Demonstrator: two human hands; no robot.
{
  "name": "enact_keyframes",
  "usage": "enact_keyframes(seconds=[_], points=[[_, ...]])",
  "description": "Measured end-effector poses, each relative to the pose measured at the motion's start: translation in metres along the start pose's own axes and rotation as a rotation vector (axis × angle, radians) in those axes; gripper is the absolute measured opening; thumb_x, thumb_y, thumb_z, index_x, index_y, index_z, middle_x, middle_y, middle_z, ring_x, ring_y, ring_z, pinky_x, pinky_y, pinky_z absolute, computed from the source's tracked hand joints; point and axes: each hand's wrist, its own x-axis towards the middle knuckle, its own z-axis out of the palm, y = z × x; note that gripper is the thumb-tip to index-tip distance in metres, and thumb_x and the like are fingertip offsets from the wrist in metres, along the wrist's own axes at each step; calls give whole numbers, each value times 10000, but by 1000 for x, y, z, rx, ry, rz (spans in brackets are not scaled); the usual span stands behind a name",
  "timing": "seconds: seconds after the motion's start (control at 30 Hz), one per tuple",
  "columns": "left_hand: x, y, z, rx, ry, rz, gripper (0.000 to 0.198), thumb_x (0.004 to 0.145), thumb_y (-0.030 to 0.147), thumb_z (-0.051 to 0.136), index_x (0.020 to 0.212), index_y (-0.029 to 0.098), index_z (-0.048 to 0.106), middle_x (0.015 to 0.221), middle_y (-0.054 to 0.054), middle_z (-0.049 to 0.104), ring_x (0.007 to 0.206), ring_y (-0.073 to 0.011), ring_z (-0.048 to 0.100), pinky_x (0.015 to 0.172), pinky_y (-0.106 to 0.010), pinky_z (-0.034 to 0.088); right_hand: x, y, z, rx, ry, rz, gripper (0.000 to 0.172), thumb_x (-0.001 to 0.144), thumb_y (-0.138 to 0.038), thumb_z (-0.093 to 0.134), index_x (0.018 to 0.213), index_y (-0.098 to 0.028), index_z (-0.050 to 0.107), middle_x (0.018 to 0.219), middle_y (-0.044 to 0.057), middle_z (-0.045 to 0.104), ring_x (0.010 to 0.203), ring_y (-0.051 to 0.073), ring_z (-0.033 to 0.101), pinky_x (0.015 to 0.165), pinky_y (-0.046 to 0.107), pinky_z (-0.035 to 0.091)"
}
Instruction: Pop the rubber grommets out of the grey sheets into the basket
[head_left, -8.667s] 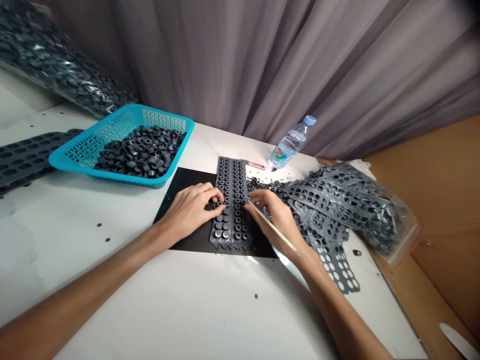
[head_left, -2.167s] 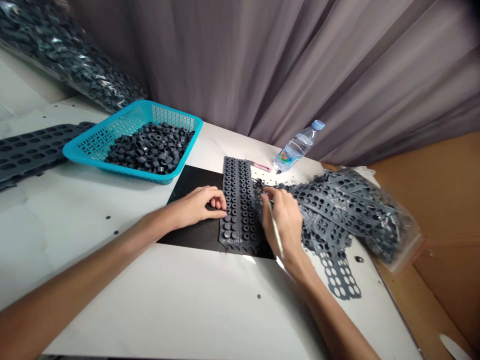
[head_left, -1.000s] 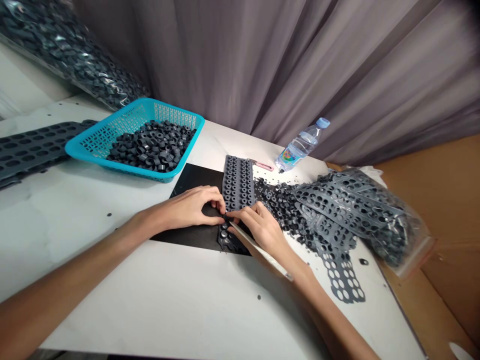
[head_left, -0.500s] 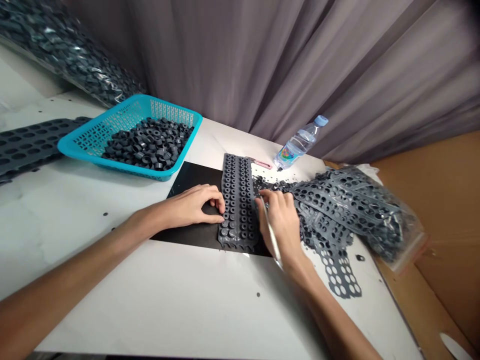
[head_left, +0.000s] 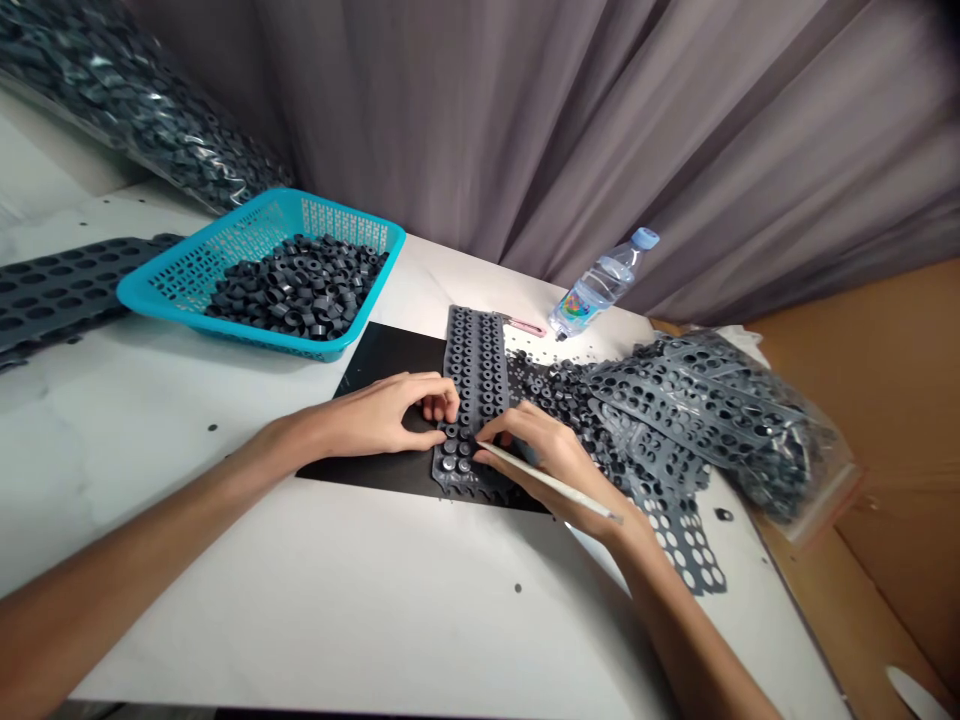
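Note:
A dark grey moulded rubber sheet (head_left: pixel 477 350) with rows of round ring-shaped studs lies lengthwise on a black mat (head_left: pixel 397 360). My left hand (head_left: pixel 401 412) rests at the sheet's left edge, its fingers curled and its thumb pressed against the rim. In my right hand (head_left: pixel 551 450) a slim whitish pen-like tool (head_left: pixel 570 488) is pinched between thumb and fingers. The tool's tip is over the lower half of the sheet, near the studs; the fingertips partly hide it. Nearest my left hand, several studs look filled rather than hollow.
A blue basket (head_left: pixel 337 347) of loose grey rings stands at back left, beside punched sheets (head_left: pixel 67 275) and a large clear bag (head_left: pixel 165 120). To the right lie a heap of punched sheets (head_left: pixel 675 390), a bag (head_left: pixel 795 470), a water bottle (head_left: pixel 592 295) and a pink-handled cutter (head_left: pixel 525 326).
My right hand has moved left from beside the sheet to over it, the tool swinging flatter. My left hand has barely shifted at the left edge.

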Motion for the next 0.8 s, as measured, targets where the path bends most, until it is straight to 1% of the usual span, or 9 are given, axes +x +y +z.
enact_keyframes(seconds=[0.07,0.17,0.27,0.4,0.47,0.53,0.63,0.73,0.8], points=[[-1,4,2,-2,-15,5,205,884,198,653,1082,250,664,1034,-15,687,928,-193,629,853,-323,491,1,2,1,-15,-7,-22,213,1037,-443,634,1073,-246,704,1004,51,726,929,215,624,853,340,520],[0,6,4,89,-2,10,251,892,181,630,1119,267,693,1012,-4,692,920,-190,633,875,-333,475,2,3,3,-45,4,-43,230,1042,-455,620,1069,-241,701,1005,55,730,918,214,626,842,340,520],[1,7,6,149,17,15,200,913,233,646,1101,257,707,972,2,683,888,-184,629,864,-331,465,2,3,6,-93,26,-67,237,1053,-444,602,1089,-231,698,997,63,729,911,216,628,835,341,522],[3,7,9,157,37,6,181,913,331,700,1066,235,720,934,6,667,865,-178,624,837,-318,463,2,5,10,-155,23,-111,286,1066,-417,584,1241,-209,675,1002,85,729,927,231,619,850,356,523],[4,6,10,151,48,4,173,909,336,713,1044,228,724,923,10,663,863,-172,621,833,-312,464,2,7,10,-151,18,-121,271,1058,-411,603,1220,-208,679,990,79,731,920,233,611,837,350,516],[4,5,11,146,51,5,164,906,334,724,1027,223,725,916,12,661,862,-168,619,828,-307,464,1,9,10,-135,24,-125,245,1040,-422,633,1150,-211,690,976,71,732,904,229,608,815,340,508],[4,4,11,141,49,12,168,907,332,732,1031,219,728,914,9,661,861,-168,620,824,-307,467,1,7,7,-133,34,-94,218,1039,-418,639,1076,-211,695,964,65,726,889,220,611,811,333,501],[4,3,11,144,45,17,179,913,337,734,1047,218,733,918,6,665,861,-171,621,819,-308,467,0,2,5,-159,31,-52,200,1050,-391,626,1086,-208,697,978,63,723,893,219,612,828,337,504],[5,3,10,145,39,17,189,916,341,736,1065,224,737,922,7,669,862,-171,620,817,-309,463,0,1,7,-194,32,-75,209,1059,-368,611,1141,-194,691,988,71,728,908,227,612,836,342,512]])
